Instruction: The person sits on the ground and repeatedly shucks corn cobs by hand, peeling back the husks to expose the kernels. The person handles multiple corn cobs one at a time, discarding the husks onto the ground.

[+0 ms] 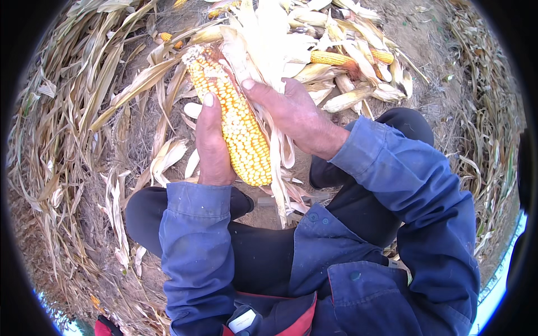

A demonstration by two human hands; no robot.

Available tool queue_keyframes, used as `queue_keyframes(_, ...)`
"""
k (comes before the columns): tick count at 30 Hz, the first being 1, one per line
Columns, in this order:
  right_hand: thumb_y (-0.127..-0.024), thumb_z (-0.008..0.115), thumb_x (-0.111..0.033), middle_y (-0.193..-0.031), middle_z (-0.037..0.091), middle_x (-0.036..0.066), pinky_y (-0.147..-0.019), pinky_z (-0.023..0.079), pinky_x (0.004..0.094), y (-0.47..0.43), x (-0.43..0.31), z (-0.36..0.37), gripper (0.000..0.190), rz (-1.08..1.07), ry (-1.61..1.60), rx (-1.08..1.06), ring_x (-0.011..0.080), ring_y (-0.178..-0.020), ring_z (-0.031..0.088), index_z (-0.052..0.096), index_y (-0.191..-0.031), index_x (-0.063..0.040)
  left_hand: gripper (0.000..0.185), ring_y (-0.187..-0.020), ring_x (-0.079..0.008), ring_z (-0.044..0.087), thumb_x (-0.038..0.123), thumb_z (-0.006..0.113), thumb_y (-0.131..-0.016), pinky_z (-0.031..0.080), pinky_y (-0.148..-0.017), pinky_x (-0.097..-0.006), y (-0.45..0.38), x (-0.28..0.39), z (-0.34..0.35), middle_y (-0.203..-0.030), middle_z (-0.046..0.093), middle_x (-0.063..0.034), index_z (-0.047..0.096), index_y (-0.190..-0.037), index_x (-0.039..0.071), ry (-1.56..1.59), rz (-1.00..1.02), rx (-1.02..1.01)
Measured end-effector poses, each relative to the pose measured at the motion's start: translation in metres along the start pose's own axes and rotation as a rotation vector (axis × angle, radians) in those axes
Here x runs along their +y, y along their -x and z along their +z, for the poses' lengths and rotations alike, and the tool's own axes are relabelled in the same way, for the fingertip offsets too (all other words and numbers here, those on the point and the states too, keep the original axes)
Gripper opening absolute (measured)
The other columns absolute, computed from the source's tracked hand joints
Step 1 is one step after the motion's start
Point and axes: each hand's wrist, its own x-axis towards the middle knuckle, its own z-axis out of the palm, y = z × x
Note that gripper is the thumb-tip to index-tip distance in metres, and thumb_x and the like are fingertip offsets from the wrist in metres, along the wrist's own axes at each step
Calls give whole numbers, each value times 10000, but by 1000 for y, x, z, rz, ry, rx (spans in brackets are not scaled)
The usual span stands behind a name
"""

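A large ear of yellow corn (241, 126) lies tilted in front of me, its kernels bare on the upper side. My left hand (213, 143) grips its left side, thumb along the kernels. On the other side, my right hand (292, 111) pinches the dry pale husk (271, 75), its thumb close to the cob. The husk is peeled to the right of the ear, and strips of it hang below. Bright glare washes out the husk's upper part. Brownish silk (214, 52) clings near the ear's top end. The fingers beneath the ear are hidden.
Beyond my right hand lies a heap of husked and unhusked ears (349, 84), with some yellow cobs (332, 58) showing. Dry corn stalks and leaves (88, 92) cover the ground at left, and more stalks (483, 84) line the right. My bent legs (145, 218) frame the bare soil below the ear.
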Motion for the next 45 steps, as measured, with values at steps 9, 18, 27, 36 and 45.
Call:
queue_keyframes(9,-939,628,-277,-1089,674,91,-846,503,275,-6,2,-3,416,-67,209,133,120,-981,622,604,-1192,53,704,-984,-170,584,592,310,-1002,481,-846,-314,-4,-5,3,-1131,575,-105,428,-1341,-13,-351,115,38)
queue_keyframes(18,-875,579,-149,-831,697,121,-654,501,317,-5,1,-3,302,-82,278,242,132,-721,622,657,-1030,98,727,-986,-167,606,625,356,-983,497,-844,-308,-6,-13,-9,-1135,596,-95,459,-1334,-4,-301,91,30)
queue_keyframes(27,-868,552,-129,-737,653,84,-557,483,289,-5,2,-4,268,-11,115,246,122,-622,602,645,-962,105,612,-885,-196,654,509,412,-1014,542,-778,-322,-5,-10,0,-1084,637,-137,488,-1277,-38,-70,49,146)
queue_keyframes(36,-938,598,-217,-798,659,68,-480,501,237,-4,-5,-3,289,-63,169,146,93,-579,600,610,-1057,46,392,-780,-224,681,201,579,-956,591,-697,-345,1,-4,5,-966,646,-157,466,-1245,-39,-42,-20,9)
queue_keyframes(45,-933,591,-175,-744,633,59,-514,493,254,-4,-4,-5,268,-74,100,134,96,-583,579,593,-1051,65,329,-847,-219,678,150,534,-938,577,-741,-343,-1,1,0,-1028,646,-141,512,-1201,-47,-65,-55,70)
